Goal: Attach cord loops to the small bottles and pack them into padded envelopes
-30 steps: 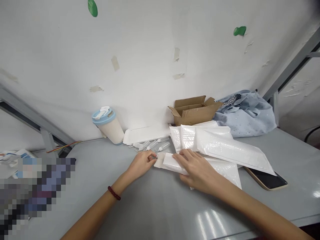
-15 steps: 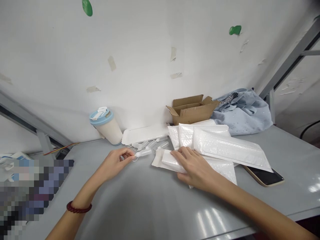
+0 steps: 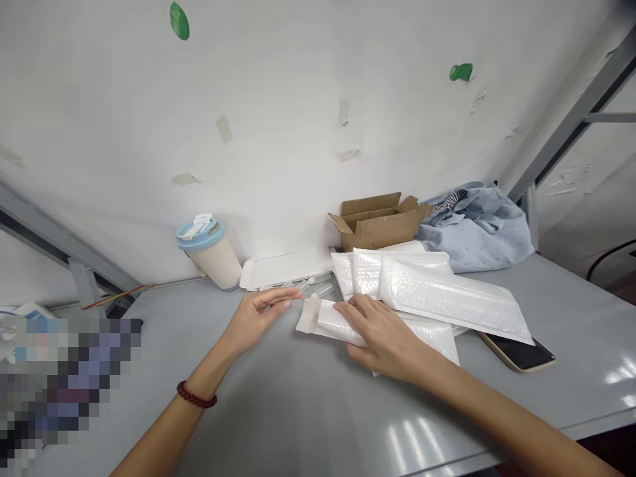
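Grey surface [image 3: 308, 411] running wide beneath everything, backed by a white wall [image 3: 278, 86] with scraps of tape and two green stickers. At the far right, against the wall, a crumpled pale-blue cloth bag [image 3: 477, 228]; just left of it and touching, an open cardboard box [image 3: 377, 222], flaps up. In front of the box, a fanned stack of white bubble mailers [image 3: 437, 295] lying flat, the topmost slanting toward the right. Under the stack's right end, a phone [image 3: 521, 354] face up, partly covered. Left along the wall, a flat white carton tray [image 3: 285, 268], then a cream tumbler with a light-blue lid [image 3: 211, 255] standing upright. Between the tray and the hands, a small heap of clear plastic vials [image 3: 318, 288] on the surface.

Near the middle, one bubble mailer [image 3: 332, 321] lying apart from the stack at its left edge, open flap end pointing left. Right hand [image 3: 382, 334] flat on top of this mailer, fingers spread and pressing it down, not closed around anything. Left hand [image 3: 258, 311] just left of the flap, thumb and fingertips pinched together on a small clear vial [image 3: 299, 289], its tip at the mailer's mouth; grip closed on the vial, though the piece is tiny and partly hidden by the fingers. A dark red bead bracelet [image 3: 196, 395] on the left wrist.
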Action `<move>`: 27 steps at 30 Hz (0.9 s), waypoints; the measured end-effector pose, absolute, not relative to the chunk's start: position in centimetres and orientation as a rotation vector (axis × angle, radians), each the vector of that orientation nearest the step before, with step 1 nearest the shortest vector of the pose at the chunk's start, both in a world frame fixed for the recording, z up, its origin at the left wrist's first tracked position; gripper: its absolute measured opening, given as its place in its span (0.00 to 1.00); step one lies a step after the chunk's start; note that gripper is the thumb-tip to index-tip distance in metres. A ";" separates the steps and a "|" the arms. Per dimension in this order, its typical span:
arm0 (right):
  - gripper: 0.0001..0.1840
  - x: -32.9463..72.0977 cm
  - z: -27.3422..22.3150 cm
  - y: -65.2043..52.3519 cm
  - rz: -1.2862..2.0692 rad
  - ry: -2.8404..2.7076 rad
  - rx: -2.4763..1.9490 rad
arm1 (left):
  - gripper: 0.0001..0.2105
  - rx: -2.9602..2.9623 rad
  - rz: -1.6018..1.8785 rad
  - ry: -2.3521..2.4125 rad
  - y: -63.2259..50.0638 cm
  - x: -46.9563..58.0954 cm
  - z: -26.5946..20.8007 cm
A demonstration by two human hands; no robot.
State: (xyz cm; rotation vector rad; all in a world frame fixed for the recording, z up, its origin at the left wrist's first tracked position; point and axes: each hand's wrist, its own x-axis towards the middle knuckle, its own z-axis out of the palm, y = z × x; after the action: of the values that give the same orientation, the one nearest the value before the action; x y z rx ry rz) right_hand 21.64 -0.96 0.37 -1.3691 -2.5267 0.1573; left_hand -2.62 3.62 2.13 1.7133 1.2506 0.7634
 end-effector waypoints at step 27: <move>0.26 22.1 0.7 -0.9 0.285 -2.546 -1.412 | 0.10 2.430 0.569 1.378 3.7 -7.3 2.4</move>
State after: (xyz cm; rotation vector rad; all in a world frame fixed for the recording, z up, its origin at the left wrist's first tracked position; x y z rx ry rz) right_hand 22.11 -0.87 0.73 -1.4117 -2.5457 0.2850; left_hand -7.32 3.67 2.42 2.4301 1.3779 0.5687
